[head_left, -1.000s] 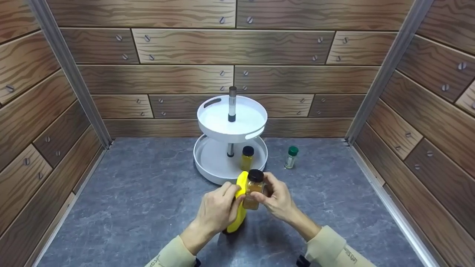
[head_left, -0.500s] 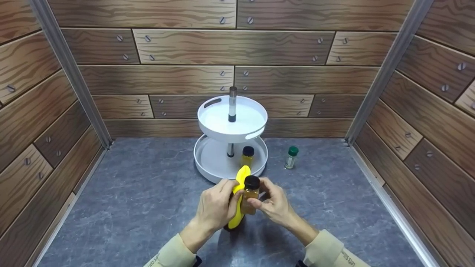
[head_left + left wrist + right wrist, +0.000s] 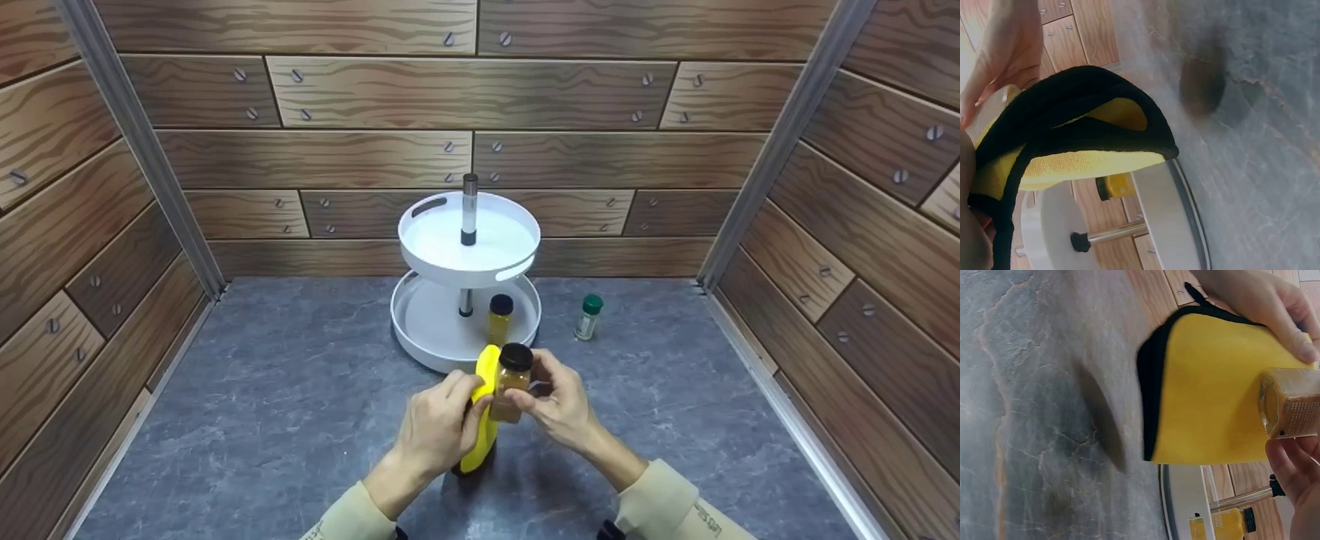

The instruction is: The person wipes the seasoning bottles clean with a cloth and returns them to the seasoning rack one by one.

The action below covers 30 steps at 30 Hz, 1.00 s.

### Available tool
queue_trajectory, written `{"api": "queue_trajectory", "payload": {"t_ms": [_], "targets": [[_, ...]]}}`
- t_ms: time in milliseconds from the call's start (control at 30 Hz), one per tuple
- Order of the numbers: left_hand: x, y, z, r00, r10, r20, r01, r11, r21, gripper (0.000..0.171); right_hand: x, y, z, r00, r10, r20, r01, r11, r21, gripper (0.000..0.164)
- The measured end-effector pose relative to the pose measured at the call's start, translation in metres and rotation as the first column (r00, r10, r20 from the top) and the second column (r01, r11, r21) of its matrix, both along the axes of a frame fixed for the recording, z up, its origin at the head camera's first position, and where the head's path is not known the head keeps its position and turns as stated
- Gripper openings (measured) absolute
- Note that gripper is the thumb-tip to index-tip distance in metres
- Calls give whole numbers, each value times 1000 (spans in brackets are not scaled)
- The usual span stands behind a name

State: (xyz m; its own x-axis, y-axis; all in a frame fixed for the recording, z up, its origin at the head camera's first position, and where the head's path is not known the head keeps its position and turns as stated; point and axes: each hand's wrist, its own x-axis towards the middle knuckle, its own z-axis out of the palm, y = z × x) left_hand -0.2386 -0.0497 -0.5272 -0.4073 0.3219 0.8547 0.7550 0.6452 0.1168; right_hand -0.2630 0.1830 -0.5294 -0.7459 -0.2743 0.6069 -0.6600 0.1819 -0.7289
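Wood-look walls (image 3: 375, 94), gray tabletop (image 3: 285, 397), both hands full
Left hand (image 3: 437, 424) pinches a black-edged yellow cloth (image 3: 481, 444), knuckles up; right hand (image 3: 562, 409) has its fingers curled round a spice jar (image 3: 510, 382) just beside it. Both are off the tabletop, in front of the white stand (image 3: 450, 271), hands angled toward each other.

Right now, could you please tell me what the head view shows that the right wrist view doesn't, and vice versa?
Only the head view shows the green-capped bottle and the sleeves. Only the right wrist view shows the underside of the held jar. Both show the left hand, right hand, yellow cloth, held jar and the yellow-filled jar in the lower tray.
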Motion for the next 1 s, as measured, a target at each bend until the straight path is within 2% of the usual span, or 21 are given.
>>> {"api": "queue_trajectory", "payload": {"t_ms": [300, 533, 667, 867, 1000], "targets": [[2, 0, 0, 999, -23, 34, 23, 1000, 11, 21, 2, 0, -2, 1000, -12, 27, 12, 1000, 18, 41], [-1, 1, 7, 1000, -12, 3, 12, 999, 43, 24, 6, -3, -13, 999, -10, 46, 7, 999, 44, 42], [-1, 1, 6, 1000, -6, -9, 6, 999, 45, 28, 7, -4, -17, 999, -6, 54, 3, 999, 40, 40], [3, 2, -1, 1000, -23, -5, 23, 999, 24, 28, 5, -3, -9, 997, 10, 71, -9, 1000, -25, 35], [8, 1, -6, 998, -48, -29, 47, 998, -38, 24, 2, 0, 3, 995, 7, 98, 1, 996, -85, 33]]}}
